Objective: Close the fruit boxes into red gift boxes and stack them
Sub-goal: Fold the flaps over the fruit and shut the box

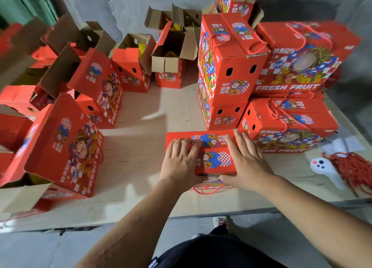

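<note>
A pale plywood platform [141,111] is seen against a grey concrete wall, pretty much crowded with red cartons. On the right, a stack of closed gift boxes [227,72] is piled up, with another closed one [289,125] lying low beside it. Along the left and back, open boxes [66,147] are left with their flaps up, yellow stuff showing inside a couple at the back. The red gift box [213,155] being worked on is set near the front edge, its top flaps folded down. It's flanked by both arms reaching forward. The left hand [181,163] is laid on the lid's left side, fingers bent and pressing. The right hand [245,157] is spread flat on the right side, fingers straight, thumb tucked at the front edge. A bundle of red cord handles [352,169] is dumped far right, next to a small white gadget [320,165].
</note>
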Motion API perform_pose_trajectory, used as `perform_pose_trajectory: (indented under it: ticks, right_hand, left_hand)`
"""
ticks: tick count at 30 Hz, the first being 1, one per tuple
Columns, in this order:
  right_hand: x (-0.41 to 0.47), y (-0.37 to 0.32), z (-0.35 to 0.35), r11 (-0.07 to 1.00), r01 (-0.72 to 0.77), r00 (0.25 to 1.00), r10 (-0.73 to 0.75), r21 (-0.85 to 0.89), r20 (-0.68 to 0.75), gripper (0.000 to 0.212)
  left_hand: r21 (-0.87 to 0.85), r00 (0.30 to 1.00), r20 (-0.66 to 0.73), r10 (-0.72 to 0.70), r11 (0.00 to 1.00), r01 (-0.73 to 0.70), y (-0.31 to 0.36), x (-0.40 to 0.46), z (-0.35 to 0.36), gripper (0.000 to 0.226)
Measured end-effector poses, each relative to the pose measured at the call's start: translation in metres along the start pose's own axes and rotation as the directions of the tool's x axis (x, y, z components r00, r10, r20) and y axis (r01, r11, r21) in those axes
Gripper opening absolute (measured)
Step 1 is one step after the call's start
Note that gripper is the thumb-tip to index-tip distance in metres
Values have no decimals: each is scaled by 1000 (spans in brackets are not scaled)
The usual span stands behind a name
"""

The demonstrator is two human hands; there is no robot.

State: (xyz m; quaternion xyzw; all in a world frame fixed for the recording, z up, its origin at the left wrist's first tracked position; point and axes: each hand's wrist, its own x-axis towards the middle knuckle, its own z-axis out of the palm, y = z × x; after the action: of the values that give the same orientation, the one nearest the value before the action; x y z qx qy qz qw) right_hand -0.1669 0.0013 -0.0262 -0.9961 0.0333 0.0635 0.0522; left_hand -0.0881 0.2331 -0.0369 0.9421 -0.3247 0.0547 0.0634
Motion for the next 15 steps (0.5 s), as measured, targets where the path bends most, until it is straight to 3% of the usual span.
perform_pose_trajectory:
  ticks: [5, 8, 11, 15]
  right_hand:
    - [8, 1, -9, 1000, 5, 991, -9, 30, 133, 131]
    - [5, -1, -5, 999, 11, 998, -13, 32, 65, 129]
    - [-3, 1, -5, 996, 62, 998, -62, 60, 0, 122]
    - [1, 4, -27, 950, 95, 990, -60, 297, -126, 101]
  left_hand:
    - [-60, 989, 147, 12, 998, -3, -4, 7, 0, 124]
    - [-85, 997, -45, 68, 994, -72, -3, -3, 3, 113]
    - [-88, 945, -296, 141, 981, -174, -2, -14, 14, 95]
    - [-148, 900, -432, 49, 981, -125, 1, -15, 14, 84]
